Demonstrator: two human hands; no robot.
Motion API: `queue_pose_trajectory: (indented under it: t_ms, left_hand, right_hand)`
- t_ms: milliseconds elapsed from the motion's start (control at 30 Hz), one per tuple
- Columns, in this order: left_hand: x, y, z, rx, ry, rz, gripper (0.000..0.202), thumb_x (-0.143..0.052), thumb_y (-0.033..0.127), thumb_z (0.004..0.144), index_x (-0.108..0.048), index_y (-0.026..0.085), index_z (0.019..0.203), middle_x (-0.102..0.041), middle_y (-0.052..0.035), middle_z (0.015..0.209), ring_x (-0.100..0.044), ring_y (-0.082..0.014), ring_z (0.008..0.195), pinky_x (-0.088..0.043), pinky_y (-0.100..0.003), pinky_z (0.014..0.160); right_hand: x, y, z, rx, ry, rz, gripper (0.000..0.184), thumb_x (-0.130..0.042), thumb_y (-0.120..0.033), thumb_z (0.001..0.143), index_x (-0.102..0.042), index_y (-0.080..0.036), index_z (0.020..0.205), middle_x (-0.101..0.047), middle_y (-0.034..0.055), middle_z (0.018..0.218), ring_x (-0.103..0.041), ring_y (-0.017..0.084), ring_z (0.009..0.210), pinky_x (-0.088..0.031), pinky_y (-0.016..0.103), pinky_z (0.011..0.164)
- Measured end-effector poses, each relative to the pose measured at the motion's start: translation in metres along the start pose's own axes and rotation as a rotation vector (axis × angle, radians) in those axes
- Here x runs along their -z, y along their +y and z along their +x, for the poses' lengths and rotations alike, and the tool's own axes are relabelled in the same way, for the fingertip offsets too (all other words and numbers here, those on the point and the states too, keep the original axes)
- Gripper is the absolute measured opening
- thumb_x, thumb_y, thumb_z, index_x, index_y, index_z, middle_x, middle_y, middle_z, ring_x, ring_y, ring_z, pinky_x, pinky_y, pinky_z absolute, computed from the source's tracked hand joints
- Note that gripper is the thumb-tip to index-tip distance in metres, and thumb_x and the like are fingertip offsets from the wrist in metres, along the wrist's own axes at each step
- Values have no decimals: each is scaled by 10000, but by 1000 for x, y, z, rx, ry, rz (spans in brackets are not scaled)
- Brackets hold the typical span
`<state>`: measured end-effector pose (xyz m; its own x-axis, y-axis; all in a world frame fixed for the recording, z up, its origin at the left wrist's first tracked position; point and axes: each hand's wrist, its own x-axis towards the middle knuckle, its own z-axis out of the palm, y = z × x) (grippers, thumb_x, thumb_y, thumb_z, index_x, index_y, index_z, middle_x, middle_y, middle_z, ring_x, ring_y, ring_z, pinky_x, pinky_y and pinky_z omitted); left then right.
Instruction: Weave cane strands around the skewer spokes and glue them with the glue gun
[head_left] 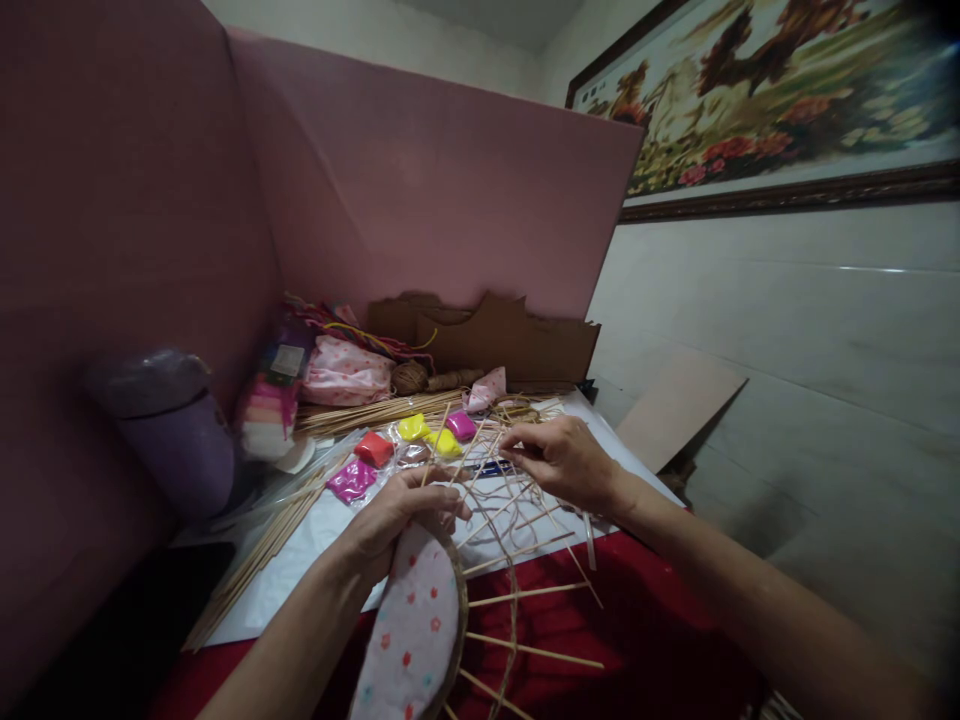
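My left hand (397, 515) grips the upper rim of a fabric-covered disc (412, 630), white with small red and blue prints. Thin wooden sticks (536, 595) fan out from the disc's edge like spokes. A strand of twine (514, 590) crosses these sticks in an arc, some way out from the rim. Above the upper sticks, my right hand (566, 462) is closed in a pinch, with loose twine hanging in loops around its fingertips. The exact spot between those fingertips is small and dim.
Clay packets in red (373, 449), yellow (412, 428) and purple (352, 481) lie on white paper. Behind are bundled sticks (367, 412), a twine ball (409, 378) and torn cardboard (487, 335). A lidded purple container (176, 450) stands left. Red cloth (637, 610) covers the near table.
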<state>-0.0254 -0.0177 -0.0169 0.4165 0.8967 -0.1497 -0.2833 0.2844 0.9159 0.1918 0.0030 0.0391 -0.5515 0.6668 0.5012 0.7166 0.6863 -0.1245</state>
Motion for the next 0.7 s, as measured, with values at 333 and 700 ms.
queue_pose_trajectory:
  t_ms: [333, 700]
  left_hand:
    - [0, -1, 0, -24, -31, -4, 274, -658, 158, 686, -600, 120, 951, -665, -85, 696, -544, -97, 546, -378, -195, 498]
    - [0, -1, 0, -22, -12, -4, 276, -654, 157, 690, -595, 122, 958, -669, -80, 694, -534, -89, 543, -382, -195, 510]
  right_hand:
    - [-6, 12, 19, -90, 90, -28, 163, -545, -293, 823, -687, -217, 795, -677, 11, 670, -559, 111, 568, -319, 225, 549]
    - [-6, 10, 39, -91, 173, -26, 185, -536, -309, 831, -667, -193, 770, -619, -7, 587, -495, 91, 505, -294, 230, 530]
